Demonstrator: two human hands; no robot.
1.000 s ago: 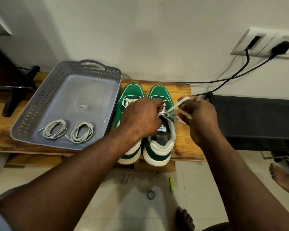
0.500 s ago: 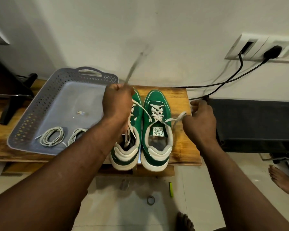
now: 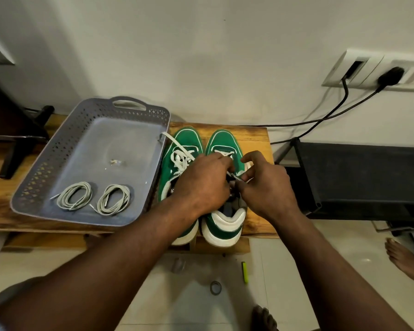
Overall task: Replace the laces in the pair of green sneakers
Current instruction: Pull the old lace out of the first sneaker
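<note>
Two green sneakers with white soles stand side by side on a wooden bench [image 3: 256, 137], toes toward the wall. The left sneaker [image 3: 185, 142] has a loose white lace [image 3: 177, 151] piled on its tongue, one end trailing over the tray's rim. Over the right sneaker [image 3: 221, 142] my left hand [image 3: 203, 185] and my right hand [image 3: 265, 185] meet, fingers curled, pinching its white lace near the upper eyelets. Both hands hide most of that lacing. Two coiled grey laces [image 3: 74, 199] [image 3: 114, 199] lie in a grey perforated tray [image 3: 58, 149].
The tray fills the bench's left part. A black box [image 3: 359, 177] stands right of the bench, with cables [image 3: 320, 120] running to wall sockets. On the floor lie a yellow-green marker [image 3: 244, 272], a small ring [image 3: 215, 287] and bare feet [image 3: 406, 259].
My left hand came down from its raised pull over the left sneaker and moved to the right sneaker. My right hand moved in from the bench's right edge to meet it.
</note>
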